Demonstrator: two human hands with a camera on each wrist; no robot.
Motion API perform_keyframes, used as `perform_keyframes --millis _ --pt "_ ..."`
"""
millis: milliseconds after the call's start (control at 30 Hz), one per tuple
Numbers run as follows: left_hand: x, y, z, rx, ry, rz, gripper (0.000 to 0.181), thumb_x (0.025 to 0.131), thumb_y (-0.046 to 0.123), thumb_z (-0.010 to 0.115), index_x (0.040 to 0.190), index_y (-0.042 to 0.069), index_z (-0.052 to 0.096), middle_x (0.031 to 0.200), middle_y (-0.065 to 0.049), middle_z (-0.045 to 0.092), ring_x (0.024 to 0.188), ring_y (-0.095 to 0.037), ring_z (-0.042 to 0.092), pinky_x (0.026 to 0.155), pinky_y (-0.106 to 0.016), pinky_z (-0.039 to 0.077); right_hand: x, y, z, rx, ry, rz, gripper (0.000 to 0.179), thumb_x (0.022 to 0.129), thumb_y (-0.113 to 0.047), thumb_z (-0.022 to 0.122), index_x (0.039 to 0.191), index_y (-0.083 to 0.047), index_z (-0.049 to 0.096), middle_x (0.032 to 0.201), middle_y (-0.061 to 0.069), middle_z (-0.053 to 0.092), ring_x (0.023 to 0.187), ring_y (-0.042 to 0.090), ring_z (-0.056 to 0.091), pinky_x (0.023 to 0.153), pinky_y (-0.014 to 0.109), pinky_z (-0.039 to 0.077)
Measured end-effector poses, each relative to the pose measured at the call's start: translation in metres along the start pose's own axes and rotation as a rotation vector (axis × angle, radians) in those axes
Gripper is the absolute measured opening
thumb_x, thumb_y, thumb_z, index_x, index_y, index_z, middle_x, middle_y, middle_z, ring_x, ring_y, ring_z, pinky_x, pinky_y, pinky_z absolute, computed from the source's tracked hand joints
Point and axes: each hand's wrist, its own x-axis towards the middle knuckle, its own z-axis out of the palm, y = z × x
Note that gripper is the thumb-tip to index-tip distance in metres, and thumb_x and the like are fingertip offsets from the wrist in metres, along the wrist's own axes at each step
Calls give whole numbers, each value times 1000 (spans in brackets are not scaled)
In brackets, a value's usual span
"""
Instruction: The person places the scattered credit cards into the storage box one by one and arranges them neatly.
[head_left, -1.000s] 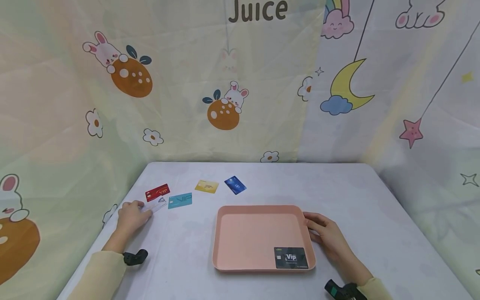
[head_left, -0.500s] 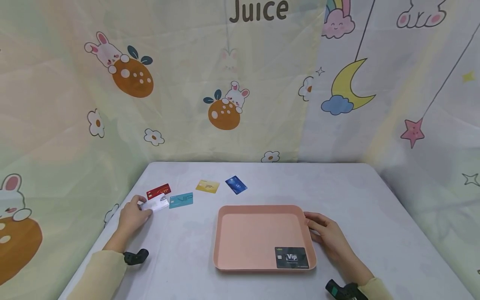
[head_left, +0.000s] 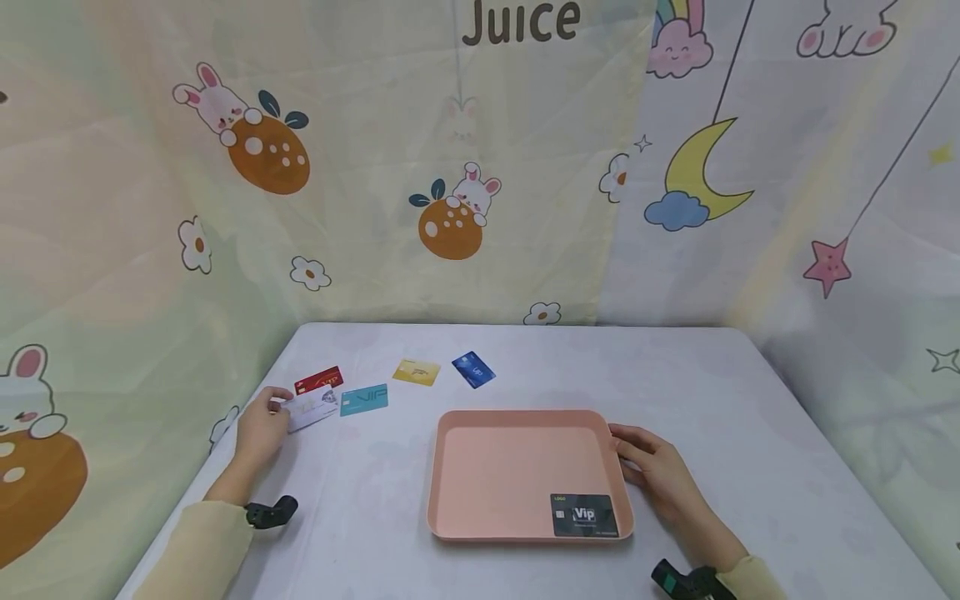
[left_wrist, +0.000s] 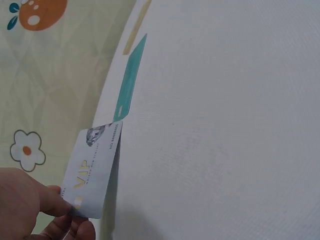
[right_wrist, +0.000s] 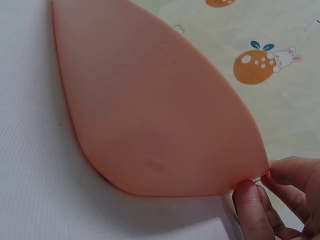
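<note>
Between thumb and fingers, my left hand (head_left: 261, 429) pinches a white VIP card (left_wrist: 92, 167) by one end. The card is tilted off the table, gold letters showing, and partly covers a red VIP card (head_left: 318, 379) in the head view. A teal VIP card (head_left: 364, 400) lies just right of it. At the right edge of a pink tray (head_left: 510, 475), my right hand (head_left: 660, 471) holds the rim; in the right wrist view thumb and fingers (right_wrist: 252, 205) meet at its corner. A black VIP card (head_left: 584, 515) lies in the tray's near right corner.
A yellow card (head_left: 416, 372) and a blue card (head_left: 473, 370) lie farther back on the white-covered table (head_left: 750, 400). Behind the table hangs a printed cloth (head_left: 360, 167). Each wrist wears a black camera mount.
The white card has been lifted at its near end and tilted up from the table by my left hand. The right hand and the tray stay in place.
</note>
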Motion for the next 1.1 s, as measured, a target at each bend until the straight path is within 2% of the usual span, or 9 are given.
perform_keyframes --millis 167,367,600,900,1100 --pt "-1 4 -4 -42 3 -18 34 99 6 42 130 1 56 121 -28 56 103 -39 53 70 -32 44 0 0 0 6 -2 -1 53 104 -26 63 149 -3 50 151 22 51 118 18 68 90 29 59" --pt "-2 10 -6 -59 17 10 35 101 6 42 132 1 56 126 -28 55 107 -40 52 73 -33 45 0 0 0 3 1 -1 51 105 -24 62 149 -2 50 150 23 52 117 18 68 90 28 60" --pt "-3 12 -4 -71 41 53 33 98 5 44 127 1 59 121 -28 57 102 -40 57 70 -30 44 -1 0 0 0 4 -1 52 104 -25 62 150 -2 50 150 23 51 118 19 68 90 28 60" --pt "-7 21 -5 -82 34 53 32 101 5 43 129 3 58 127 -28 55 110 -42 54 74 -31 46 -1 1 2 3 6 0 52 104 -26 63 149 -2 51 150 23 52 118 19 68 90 29 60" --pt "-9 29 -5 -105 31 79 30 101 4 44 127 2 59 125 -27 56 108 -41 56 71 -24 46 -1 0 1 2 6 -8 52 104 -25 63 149 -2 51 150 23 52 117 17 68 90 28 59"
